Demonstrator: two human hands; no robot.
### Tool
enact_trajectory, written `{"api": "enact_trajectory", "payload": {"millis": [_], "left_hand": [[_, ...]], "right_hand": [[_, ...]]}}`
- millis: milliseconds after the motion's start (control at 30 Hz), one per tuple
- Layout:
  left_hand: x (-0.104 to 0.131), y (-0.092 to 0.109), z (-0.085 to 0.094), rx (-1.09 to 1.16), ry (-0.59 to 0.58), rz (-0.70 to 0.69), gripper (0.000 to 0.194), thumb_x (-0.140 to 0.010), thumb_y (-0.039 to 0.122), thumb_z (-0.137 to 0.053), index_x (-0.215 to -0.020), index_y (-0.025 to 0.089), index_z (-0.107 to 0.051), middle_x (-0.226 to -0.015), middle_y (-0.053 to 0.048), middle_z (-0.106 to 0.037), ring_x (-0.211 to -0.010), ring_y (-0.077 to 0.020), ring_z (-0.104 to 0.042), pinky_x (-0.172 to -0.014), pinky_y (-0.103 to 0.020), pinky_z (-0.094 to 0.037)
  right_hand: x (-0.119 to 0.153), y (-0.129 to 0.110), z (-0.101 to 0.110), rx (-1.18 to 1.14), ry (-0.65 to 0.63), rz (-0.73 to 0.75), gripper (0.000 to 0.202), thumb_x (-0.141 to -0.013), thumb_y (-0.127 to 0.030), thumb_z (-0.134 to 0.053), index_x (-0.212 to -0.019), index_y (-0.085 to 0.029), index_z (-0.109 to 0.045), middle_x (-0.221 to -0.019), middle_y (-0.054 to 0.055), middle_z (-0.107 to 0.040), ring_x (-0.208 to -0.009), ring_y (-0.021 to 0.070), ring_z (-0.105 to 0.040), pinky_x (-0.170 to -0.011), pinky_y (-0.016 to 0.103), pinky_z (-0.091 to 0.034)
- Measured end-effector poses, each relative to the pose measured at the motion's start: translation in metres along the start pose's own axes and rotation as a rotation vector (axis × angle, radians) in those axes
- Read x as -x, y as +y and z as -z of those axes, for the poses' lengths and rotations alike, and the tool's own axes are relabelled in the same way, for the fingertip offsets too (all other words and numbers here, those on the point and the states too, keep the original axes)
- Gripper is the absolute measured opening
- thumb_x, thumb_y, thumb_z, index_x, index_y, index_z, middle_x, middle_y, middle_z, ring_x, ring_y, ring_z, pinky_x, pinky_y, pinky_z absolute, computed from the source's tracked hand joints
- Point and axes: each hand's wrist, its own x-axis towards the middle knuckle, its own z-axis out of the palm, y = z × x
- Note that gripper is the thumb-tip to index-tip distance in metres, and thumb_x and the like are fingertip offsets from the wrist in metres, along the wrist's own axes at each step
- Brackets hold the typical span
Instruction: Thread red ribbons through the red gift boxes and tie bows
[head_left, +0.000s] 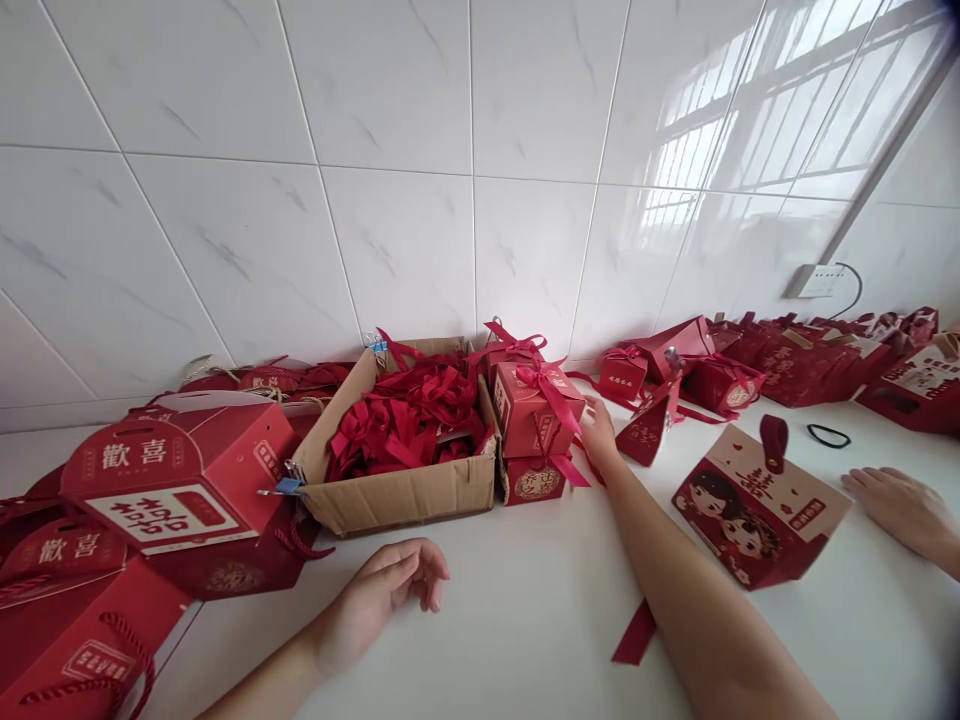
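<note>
On the near part of the smooth white tabletop, I record a flat dark-red ribbon strip, partly hidden by the right forearm; a sweep of that arm could drag it. The left hand hangs free, fingers loosely curled, nothing between them. Farther in, a co-worker's hand lies near a cream-and-red printed cardboard box, which a careless reach could knock. Beyond stands an open brown cardboard carton filled with tangled red satin ribbons. Just beside it, a small red cubic cardboard box with a satin bow sits on a similar red box. The right hand is at the bowed box's right side; fingertips partly hidden, I cannot tell whether they pinch. Finding: sideways pressure could topple this stack, and ribbon tails snagged on fingers could loosen the bow
</note>
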Motion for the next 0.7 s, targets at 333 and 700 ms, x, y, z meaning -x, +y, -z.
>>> {"api": "enact_trajectory", "payload": {"millis": [333, 700], "left_hand": [[0.001, -0.003, 0.003, 0.055, -0.005, 0.037, 0.045, -0.078, 0.057, -0.060, -0.091, 0.014, -0.065, -0.071, -0.004, -0.058, -0.068, -0.0175, -0.048, -0.068, -0.030, -0.035], [-0.009, -0.029, 0.011, 0.231, 0.158, 0.130, 0.059, -0.083, 0.070, -0.042, -0.107, 0.017, -0.054, -0.061, -0.002, -0.060, -0.055, -0.0160, -0.049, -0.060, -0.030, -0.038]], "right_hand": [[-0.054, 0.019, -0.004, 0.190, 0.382, -0.084, 0.036, -0.085, -0.027, -0.061, -0.120, -0.018, -0.056, -0.149, 0.009, -0.025, -0.136, 0.0350, -0.020, -0.108, 0.060, -0.021], [-0.095, 0.024, -0.015, 0.193, 0.298, 0.098, 0.050, -0.083, -0.025, -0.045, -0.132, -0.026, -0.050, -0.139, 0.016, -0.035, -0.130, 0.0327, -0.030, -0.097, 0.058, -0.032]]}}
